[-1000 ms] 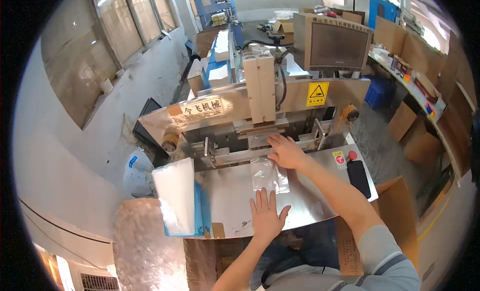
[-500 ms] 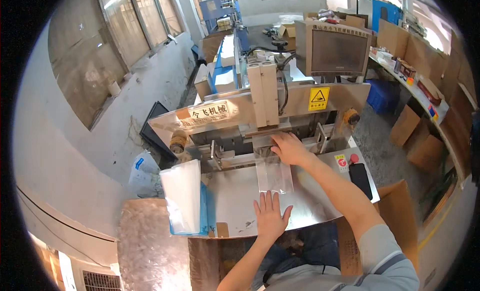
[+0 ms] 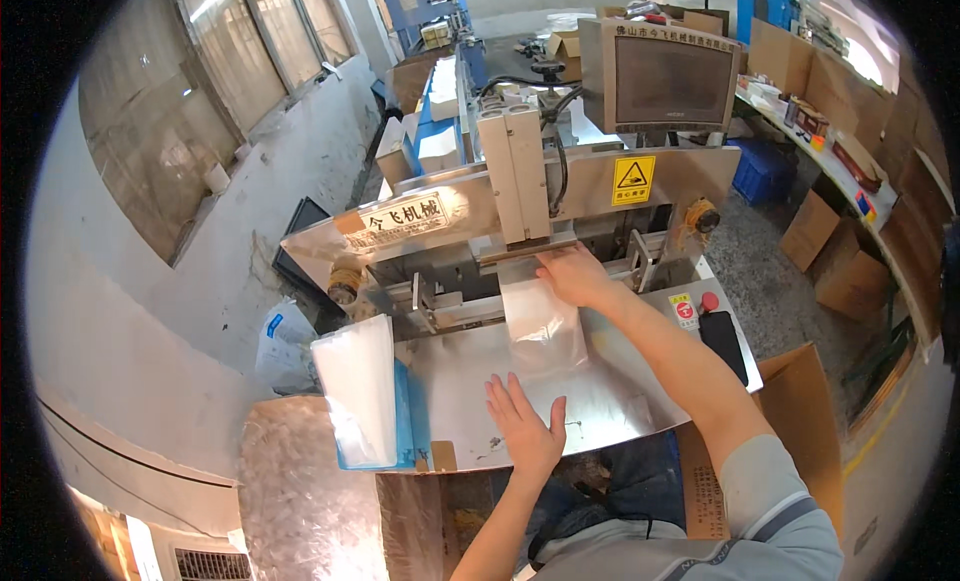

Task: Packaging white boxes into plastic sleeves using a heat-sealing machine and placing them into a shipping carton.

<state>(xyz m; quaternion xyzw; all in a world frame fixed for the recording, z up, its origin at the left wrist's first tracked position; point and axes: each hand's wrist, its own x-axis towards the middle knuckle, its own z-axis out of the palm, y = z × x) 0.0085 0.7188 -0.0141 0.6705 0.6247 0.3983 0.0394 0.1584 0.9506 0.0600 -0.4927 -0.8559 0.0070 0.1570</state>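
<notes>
Right hand [image 3: 570, 276] pushes further in, sliding the clear plastic bag [image 3: 540, 326] up under the machine's sealing head [image 3: 520, 251]; left hand [image 3: 525, 426] eases slightly leftward on the tabletop [image 3: 620, 401]

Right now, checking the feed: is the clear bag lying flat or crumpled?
Flat: the clear bag lies spread on the steel table.

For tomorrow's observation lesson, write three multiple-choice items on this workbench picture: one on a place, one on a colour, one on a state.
1. Where does the stack of clear bags stand?
A. left end of the metal table
B. on the monitor
C. on the floor

2. What colour is the round button?
A. green
B. red
C. white

3. How is the left hand?
A. fisted
B. gripping a box
C. flat, fingers spread

Answers: 1 A, it stands at the table's left end; 2 B, it shows red; 3 C, palm down on the metal, while the right hand presses the clear bag.
</notes>
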